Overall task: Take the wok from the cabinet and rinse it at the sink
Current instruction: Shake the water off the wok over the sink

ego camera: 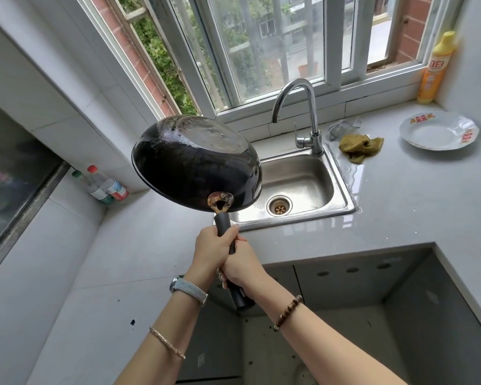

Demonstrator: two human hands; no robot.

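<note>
plainly the wok (197, 162) is out of the cabinet and up in the air. it is held over the counter (139, 240) where the left rim of the sink (342, 176) meets it, and it is tilted so the dark, glossy underside faces the camera and the hollow faces the window. both hands are clenched round the long black handle (223, 221). the left hand (214, 247) is wrapped just below the riveted metal bracket. the right hand (242, 269) is wrapped directly behind it and touching it, with the butt of the handle poking out underneath. the two-handed grip suggests a heavy pan. it looks like rigid metal with no give, and all its weight sits out at the far end of a long lever, so it will want to dip and roll at the wrists. the handle looks matte and is the sensible place to hold. the closer to the bracket the grip is, the less the bowl should swing. the shiny outer skin looks slick, perhaps oily, and the thin rim offers little purchase, so neither seems good to grab, least of all once wet. the wok itself should shrug off a knock, but the faucet (303, 107) stands near at the sink's back edge. the plate (439, 130) towards the counter's far right corner looks breakable, though it is well apart.
</note>
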